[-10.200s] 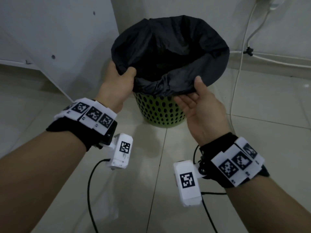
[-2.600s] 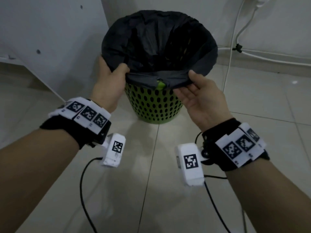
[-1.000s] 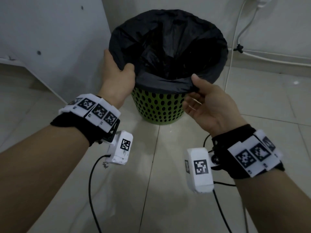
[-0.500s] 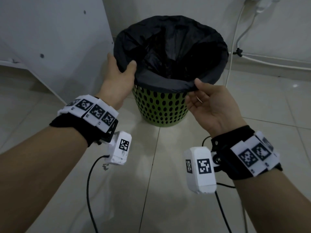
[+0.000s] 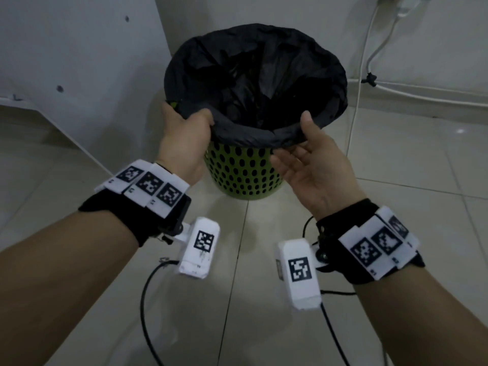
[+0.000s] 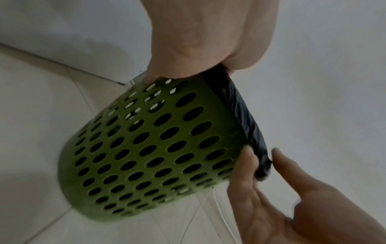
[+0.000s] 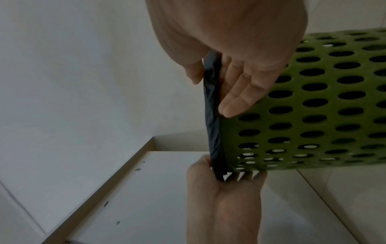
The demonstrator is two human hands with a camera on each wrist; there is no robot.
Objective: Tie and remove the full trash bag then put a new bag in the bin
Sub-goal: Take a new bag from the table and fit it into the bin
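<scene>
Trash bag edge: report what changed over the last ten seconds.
The left hand has pulled the trash bag edge inward on its side, baring a speck of the green bin rim. The right hand eased its pinch; its fingers now lie straight under the fold. Unchanged: bag untied in the bin, left grip kept.

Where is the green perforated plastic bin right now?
In the head view, the green perforated plastic bin stands centre on the tiled floor, near the white wall, lined with a black plastic bag the left hand grips.
</scene>
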